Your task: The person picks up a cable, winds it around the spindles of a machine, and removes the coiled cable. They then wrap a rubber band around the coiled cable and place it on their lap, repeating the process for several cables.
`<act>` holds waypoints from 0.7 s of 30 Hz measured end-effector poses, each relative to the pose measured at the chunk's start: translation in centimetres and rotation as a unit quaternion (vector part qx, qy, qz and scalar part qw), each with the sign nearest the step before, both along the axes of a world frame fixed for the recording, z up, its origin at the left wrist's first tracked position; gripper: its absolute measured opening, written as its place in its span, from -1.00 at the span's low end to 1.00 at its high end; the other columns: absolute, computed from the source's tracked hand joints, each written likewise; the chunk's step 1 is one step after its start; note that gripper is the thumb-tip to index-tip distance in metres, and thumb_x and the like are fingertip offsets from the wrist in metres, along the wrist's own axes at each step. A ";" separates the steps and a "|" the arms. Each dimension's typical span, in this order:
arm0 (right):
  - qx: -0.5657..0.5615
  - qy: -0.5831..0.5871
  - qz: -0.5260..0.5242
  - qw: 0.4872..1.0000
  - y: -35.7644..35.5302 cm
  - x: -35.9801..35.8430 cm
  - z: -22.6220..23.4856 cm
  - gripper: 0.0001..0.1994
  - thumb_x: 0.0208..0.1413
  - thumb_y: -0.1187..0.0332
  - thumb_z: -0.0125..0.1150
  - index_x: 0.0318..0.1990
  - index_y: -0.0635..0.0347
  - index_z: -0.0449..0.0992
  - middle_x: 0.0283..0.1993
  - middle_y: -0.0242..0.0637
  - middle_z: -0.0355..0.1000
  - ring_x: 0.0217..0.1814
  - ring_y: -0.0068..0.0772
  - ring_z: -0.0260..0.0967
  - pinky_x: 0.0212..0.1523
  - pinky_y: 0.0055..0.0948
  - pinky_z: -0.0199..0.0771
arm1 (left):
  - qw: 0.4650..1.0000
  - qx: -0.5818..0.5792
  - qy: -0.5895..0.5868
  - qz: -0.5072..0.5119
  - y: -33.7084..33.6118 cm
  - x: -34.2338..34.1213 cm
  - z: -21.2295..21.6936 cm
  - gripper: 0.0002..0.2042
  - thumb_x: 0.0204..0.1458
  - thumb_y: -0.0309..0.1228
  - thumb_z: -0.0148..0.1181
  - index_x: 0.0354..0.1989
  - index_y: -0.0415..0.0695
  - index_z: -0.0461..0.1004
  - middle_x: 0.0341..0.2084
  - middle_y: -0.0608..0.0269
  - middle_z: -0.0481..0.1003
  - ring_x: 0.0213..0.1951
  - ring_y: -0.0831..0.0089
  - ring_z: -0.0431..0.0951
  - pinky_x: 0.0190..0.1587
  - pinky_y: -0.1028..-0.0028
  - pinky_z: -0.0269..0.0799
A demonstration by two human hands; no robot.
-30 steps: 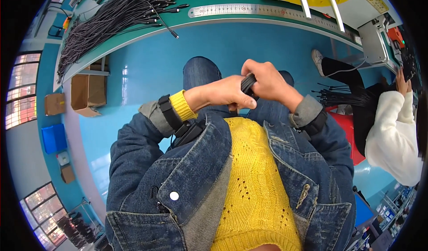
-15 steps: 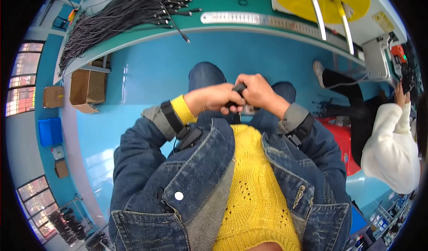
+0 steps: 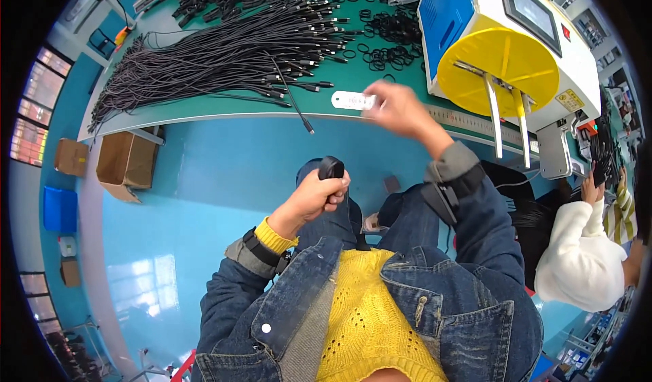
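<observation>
A black bundle (image 3: 331,167) stands out of the clenched left hand (image 3: 319,195), off the front edge of the bench (image 3: 356,76). The blurred right hand (image 3: 399,110) hangs over the ruler (image 3: 348,100) along that edge; whether it grips anything, I cannot tell. Black cables (image 3: 217,63) cover the bench's left end.

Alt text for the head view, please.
Left hand grips a black bundle over the lap; blurred right hand covers part of a ruler on a green table. The table also holds cables, black rings and a machine.
</observation>
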State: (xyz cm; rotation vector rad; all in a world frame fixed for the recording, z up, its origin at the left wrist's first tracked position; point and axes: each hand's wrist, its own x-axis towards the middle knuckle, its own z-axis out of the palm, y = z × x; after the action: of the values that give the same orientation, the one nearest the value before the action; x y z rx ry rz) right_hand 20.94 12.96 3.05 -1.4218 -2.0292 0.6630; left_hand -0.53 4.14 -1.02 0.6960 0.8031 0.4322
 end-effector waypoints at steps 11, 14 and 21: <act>-0.197 0.385 -0.054 0.900 -4.0 -2.3 1.0 -0.83 0.01 0.28 0.16 -0.45 0.20 0.43 -0.53 -0.58 0.27 -0.63 -0.82 0.04 -0.65 -0.78 -0.03 | 0.974 0.064 -0.190 0.103 1.8 0.8 1.1 -0.88 -0.08 -0.48 0.11 -0.39 -0.11 0.29 -0.62 0.43 0.19 -0.61 0.65 0.18 -0.65 0.68 0.07; -0.266 0.420 -0.014 0.867 -9.5 -2.1 -0.4 -0.84 0.01 0.29 0.17 -0.44 0.18 0.43 -0.56 -0.58 0.25 -0.65 -0.80 0.01 -0.65 -0.76 -0.02 | 0.973 0.108 -0.165 0.116 0.5 2.3 0.7 -0.86 -0.08 -0.48 0.14 -0.35 -0.12 0.32 -0.62 0.42 0.24 -0.61 0.65 0.21 -0.65 0.67 0.11; -0.363 0.561 0.024 0.744 -14.2 1.3 -3.3 -0.81 0.04 0.25 0.14 -0.42 0.17 0.42 -0.46 -0.51 0.32 -0.54 -0.76 0.13 -0.58 -0.75 0.10 | 0.977 0.210 -0.038 0.008 -1.7 4.8 1.0 -0.90 -0.01 -0.45 0.10 -0.37 -0.13 0.31 -0.62 0.40 0.27 -0.62 0.67 0.23 -0.65 0.66 0.15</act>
State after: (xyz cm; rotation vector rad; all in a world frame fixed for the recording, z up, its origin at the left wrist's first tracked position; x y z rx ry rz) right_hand 22.20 -1.25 -0.26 -0.8483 -0.8152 1.8999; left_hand 4.26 2.46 -0.02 1.0599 0.6496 0.6494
